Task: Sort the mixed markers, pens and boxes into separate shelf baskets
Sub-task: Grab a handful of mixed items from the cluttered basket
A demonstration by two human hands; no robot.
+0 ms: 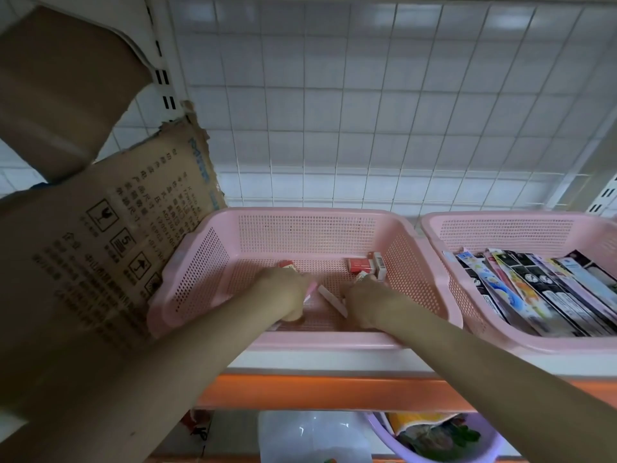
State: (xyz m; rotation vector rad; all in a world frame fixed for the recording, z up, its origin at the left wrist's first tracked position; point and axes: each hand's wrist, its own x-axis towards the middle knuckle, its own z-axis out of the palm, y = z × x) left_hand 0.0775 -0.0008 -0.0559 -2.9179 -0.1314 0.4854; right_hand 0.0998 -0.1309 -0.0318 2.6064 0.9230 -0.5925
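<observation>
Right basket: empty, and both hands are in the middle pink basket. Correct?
Not quite. The head view shows the right basket packed with long flat packs, not empty. Left hand and right hand are indeed in the middle pink basket.

Both hands reach into a pink mesh basket (213, 262) on the shelf (334, 357). The left hand (283, 295) is curled round a pink pen (310, 293); the right hand (365, 302) is curled over a pale marker (332, 300). Small red-and-white boxes (367, 265) sit near the basket's back right corner. A second pink basket (440, 259) to the right holds long flat packs (534, 289). A torn cardboard box (110, 235) stands at the left.
</observation>
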